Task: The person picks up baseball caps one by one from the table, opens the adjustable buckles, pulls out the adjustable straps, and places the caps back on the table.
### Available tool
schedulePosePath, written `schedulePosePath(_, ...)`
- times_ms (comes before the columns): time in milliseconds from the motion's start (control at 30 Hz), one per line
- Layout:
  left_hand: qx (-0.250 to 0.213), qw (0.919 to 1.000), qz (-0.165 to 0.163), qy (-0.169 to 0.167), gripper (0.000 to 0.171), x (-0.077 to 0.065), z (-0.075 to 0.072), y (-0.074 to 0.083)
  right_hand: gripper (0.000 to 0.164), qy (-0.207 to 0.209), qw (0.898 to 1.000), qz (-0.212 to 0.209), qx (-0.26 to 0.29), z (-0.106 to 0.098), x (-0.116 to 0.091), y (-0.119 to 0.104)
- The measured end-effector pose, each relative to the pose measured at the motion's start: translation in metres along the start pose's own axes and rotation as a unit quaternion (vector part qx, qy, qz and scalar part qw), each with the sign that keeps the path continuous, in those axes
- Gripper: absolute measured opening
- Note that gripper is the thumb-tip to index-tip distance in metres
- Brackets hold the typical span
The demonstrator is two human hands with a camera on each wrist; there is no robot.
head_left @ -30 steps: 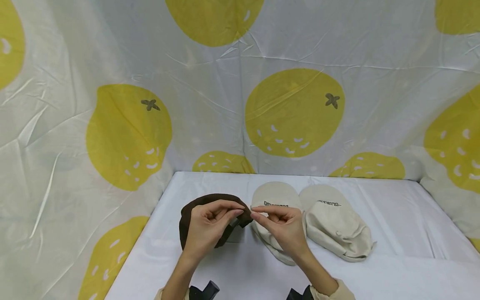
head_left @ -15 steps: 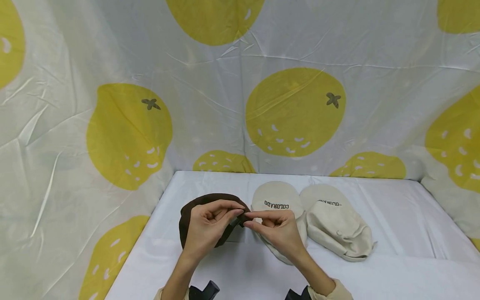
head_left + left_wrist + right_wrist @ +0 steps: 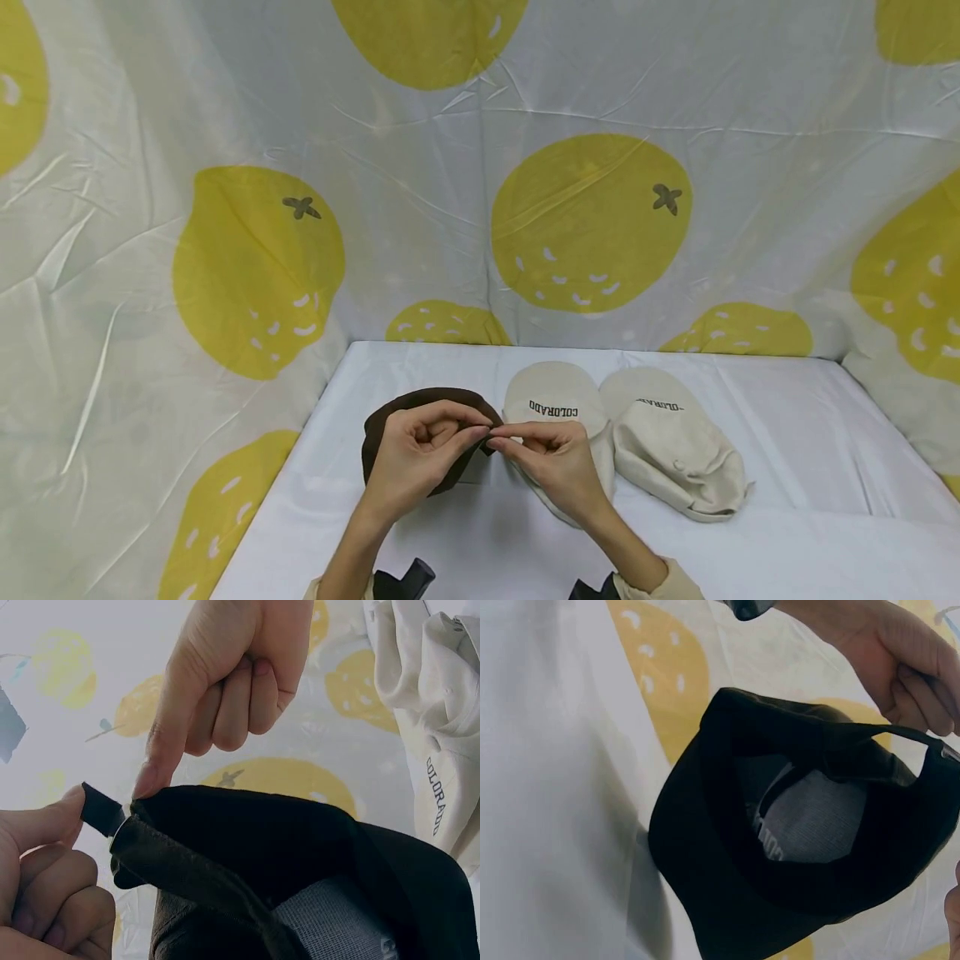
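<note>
A dark brown baseball cap [image 3: 375, 435] is held up with its inside showing in both wrist views. My left hand [image 3: 411, 446] pinches the free end of its back strap [image 3: 102, 811] between thumb and forefinger. That strap runs through a metal buckle [image 3: 118, 834]. My right hand [image 3: 558, 460] has its forefinger on the cap's edge beside the buckle, with the thumb close to it in the head view. Its other fingers are curled in. The head view shows the fingertips of both hands almost meeting; the exact grip there is partly hidden.
Two beige caps [image 3: 553, 387] [image 3: 675, 446] printed with dark lettering lie side by side to the right on the white-covered table [image 3: 810, 467]. A lemon-print cloth [image 3: 420, 208] hangs behind and at the sides. Black devices [image 3: 405, 579] are on both wrists.
My right hand has moved slightly left, its fingertips now at the cap's strap near the left fingertips. The left hand has shifted a little, and the dark strap piece below it is now hidden.
</note>
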State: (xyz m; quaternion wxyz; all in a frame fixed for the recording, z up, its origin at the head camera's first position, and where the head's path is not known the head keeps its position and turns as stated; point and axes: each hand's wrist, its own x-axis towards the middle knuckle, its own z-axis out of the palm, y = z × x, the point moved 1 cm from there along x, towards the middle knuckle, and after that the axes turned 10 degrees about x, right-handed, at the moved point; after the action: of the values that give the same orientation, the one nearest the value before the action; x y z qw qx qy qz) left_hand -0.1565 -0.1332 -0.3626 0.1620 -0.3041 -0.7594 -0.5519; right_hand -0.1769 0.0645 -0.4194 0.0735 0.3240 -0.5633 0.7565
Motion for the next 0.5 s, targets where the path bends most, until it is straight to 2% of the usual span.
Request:
schedulePosePath(100,0.005,0.9999,0.001,-0.01,0.012,0.0001,-0.0006,0.0002,0.012,0.002,1.0,0.002,0.004,0.0013,-0.0005,0.0001)
schedulePosePath(367,0.054,0.9984,0.018,-0.007,0.009,0.0005,0.0024,0.0008,0.011,0.003,1.0,-0.006,-0.007,0.0034,-0.0003,0.0001)
schedulePosePath(500,0.053,0.9984,0.022,-0.004,0.009,0.0,0.003,0.0015,0.011,0.001,1.0,-0.01,-0.01,0.0038,-0.0002,0.0001)
